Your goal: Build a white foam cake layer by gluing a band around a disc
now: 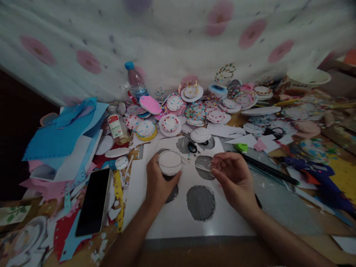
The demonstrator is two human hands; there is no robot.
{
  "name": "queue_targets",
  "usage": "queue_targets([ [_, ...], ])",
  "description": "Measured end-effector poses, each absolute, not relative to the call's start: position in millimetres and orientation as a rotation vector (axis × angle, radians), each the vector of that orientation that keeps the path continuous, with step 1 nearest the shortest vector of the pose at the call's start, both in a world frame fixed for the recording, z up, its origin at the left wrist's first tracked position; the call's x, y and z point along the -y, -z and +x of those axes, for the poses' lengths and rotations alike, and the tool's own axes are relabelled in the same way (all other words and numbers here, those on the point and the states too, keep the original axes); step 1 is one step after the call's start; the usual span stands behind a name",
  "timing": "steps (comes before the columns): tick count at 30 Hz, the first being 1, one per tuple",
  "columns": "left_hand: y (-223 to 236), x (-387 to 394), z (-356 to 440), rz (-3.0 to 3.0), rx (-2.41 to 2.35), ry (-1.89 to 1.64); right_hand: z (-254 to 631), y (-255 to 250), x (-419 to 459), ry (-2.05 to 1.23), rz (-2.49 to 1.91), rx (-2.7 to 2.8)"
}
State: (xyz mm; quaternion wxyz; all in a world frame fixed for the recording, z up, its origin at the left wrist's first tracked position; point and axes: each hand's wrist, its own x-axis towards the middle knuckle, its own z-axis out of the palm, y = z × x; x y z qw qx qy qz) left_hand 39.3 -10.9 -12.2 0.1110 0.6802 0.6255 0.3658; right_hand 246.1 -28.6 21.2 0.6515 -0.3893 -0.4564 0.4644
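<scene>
My left hand (162,181) is wrapped round a small white round disc (169,163), with a dark line curving across its top. To the right, my right hand (233,178) is closed in a pinch on a thin white strip (204,168) that points toward the disc. Beneath both hands lies a white foam sheet (172,224) with several round holes cut through it, grey showing inside. Just beyond the hands, scissors with black handles (192,147) rest near another white disc (200,135).
Decorated paper discs (170,124) are heaped along the back. A bottle with a blue cap (136,81), a glue bottle (116,126), a phone (93,202) and blue sheets (58,137) stand or lie left. To the right are a black pen (269,168) and a blue glue gun (308,165).
</scene>
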Motion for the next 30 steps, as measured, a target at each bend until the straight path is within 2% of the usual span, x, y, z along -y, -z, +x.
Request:
queue_targets([
  [9,6,12,42,1.940,-1.822,-1.120,249,-13,23,-1.121,-1.077,0.898],
  [30,-7,20,43,2.011,-1.506,-1.311,242,-19,22,-1.177,-0.956,0.926],
])
